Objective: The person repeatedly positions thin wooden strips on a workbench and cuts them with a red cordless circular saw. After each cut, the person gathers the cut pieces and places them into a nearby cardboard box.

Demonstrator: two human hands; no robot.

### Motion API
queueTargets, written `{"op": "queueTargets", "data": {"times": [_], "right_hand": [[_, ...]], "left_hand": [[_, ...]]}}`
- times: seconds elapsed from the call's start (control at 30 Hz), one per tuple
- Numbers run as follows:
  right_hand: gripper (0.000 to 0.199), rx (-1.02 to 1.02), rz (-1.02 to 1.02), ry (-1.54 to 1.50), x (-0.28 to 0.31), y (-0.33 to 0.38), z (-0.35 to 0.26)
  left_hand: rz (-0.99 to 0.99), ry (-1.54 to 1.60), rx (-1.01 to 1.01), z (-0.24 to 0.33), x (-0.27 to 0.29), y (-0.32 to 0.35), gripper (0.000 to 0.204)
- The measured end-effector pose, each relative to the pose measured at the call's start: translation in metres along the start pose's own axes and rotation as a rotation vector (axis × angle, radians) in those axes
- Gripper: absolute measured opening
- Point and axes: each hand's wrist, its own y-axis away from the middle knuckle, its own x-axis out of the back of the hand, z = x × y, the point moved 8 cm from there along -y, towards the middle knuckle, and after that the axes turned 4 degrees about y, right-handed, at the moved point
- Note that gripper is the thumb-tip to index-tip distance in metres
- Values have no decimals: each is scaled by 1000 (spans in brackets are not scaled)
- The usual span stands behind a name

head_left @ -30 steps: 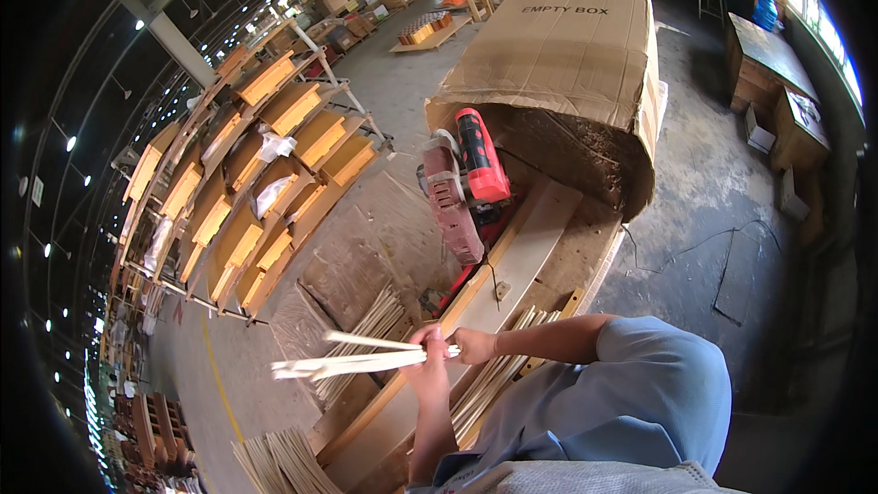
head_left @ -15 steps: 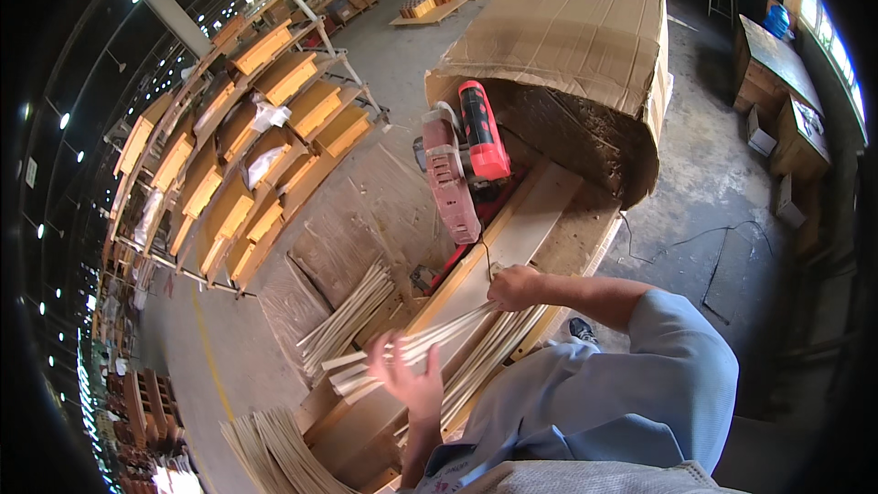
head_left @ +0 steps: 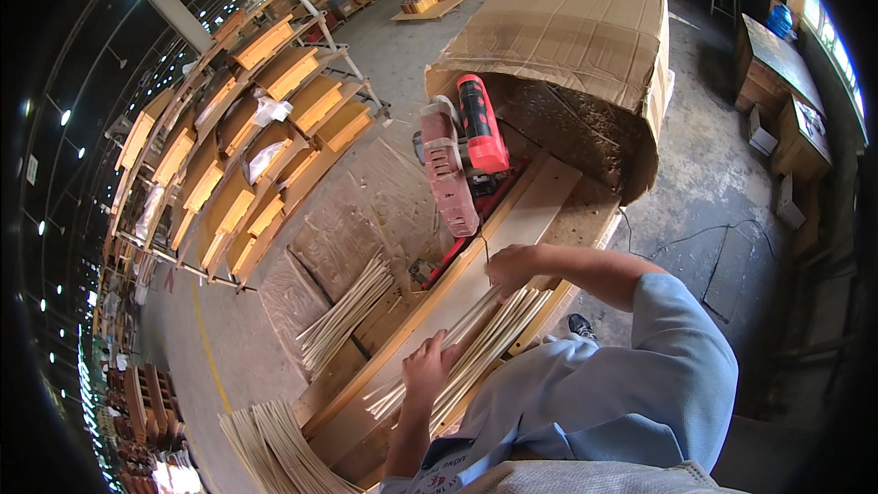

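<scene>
My right hand (head_left: 512,268) is closed around the far ends of a few thin, pale wooden strips (head_left: 471,318). My left hand (head_left: 430,364) wraps round the same strips toward their near ends, which stick out below it. They slant over a long light board (head_left: 523,218) on the bench. Right beside them, nearer my body, lies a pile of similar strips (head_left: 505,334). Beyond my right hand stands a red and black miter saw (head_left: 453,169) with a dusty blade guard.
A large cardboard box (head_left: 558,23), its open side toward me, stands behind the saw. More strips (head_left: 346,316) lie left of the board, and a thick bundle (head_left: 274,448) sits at the near left. A rack of wooden drawers (head_left: 247,155) stands at left. A cable (head_left: 695,242) crosses the floor.
My left hand has moved right and closed on the strips from a spread pose. The strips have shifted right, closer to the pile, and my right hand has moved slightly away from me.
</scene>
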Motion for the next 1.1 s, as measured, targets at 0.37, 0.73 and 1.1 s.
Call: {"op": "queueTargets", "data": {"times": [0.37,0.73,1.1], "right_hand": [[51,133,845,102,11,40,-73],[45,-147,860,41,-36,16,-41],[38,-308,846,176,-42,-13,-33]], "left_hand": [[-255,514,302,-35,-30,-6,30],[-543,868,544,-67,-64,-17,41],[-686,944,635,-74,-68,-23,44]]}}
